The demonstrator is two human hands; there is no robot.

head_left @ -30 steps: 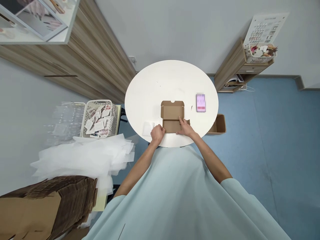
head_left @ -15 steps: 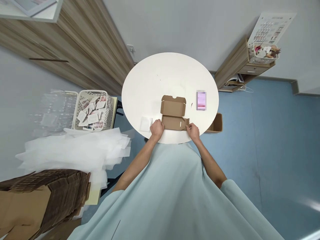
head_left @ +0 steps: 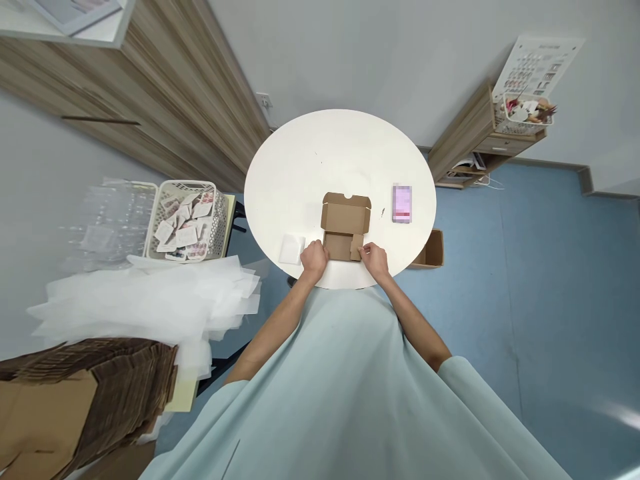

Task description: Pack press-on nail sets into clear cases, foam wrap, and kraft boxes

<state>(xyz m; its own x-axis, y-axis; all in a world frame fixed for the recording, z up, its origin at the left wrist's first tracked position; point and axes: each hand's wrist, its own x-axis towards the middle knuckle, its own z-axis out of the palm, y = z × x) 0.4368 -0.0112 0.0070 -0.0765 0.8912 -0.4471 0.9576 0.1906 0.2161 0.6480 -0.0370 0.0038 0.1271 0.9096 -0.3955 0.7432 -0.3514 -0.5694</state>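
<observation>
The small brown cardboard box [head_left: 337,247] lies near your edge of the white table [head_left: 300,167], its lid [head_left: 345,219] laid back on the far side. Your left hand [head_left: 315,258] is curled almost into a fist, gripping the box at its left end; the fingertips are mostly hidden. Your right hand [head_left: 375,259] is partly closed, thumb and fingertips pinching the flap [head_left: 357,247] at the right end, which is folded inward over the base. Just beside your left hand, a flat white packet [head_left: 292,249] rests on the table. Farther to the right, well apart from your right hand, sits a pink-purple item [head_left: 402,204], its surface too blurred to read. Beyond the table's right edge is a brown bin [head_left: 433,249].
</observation>
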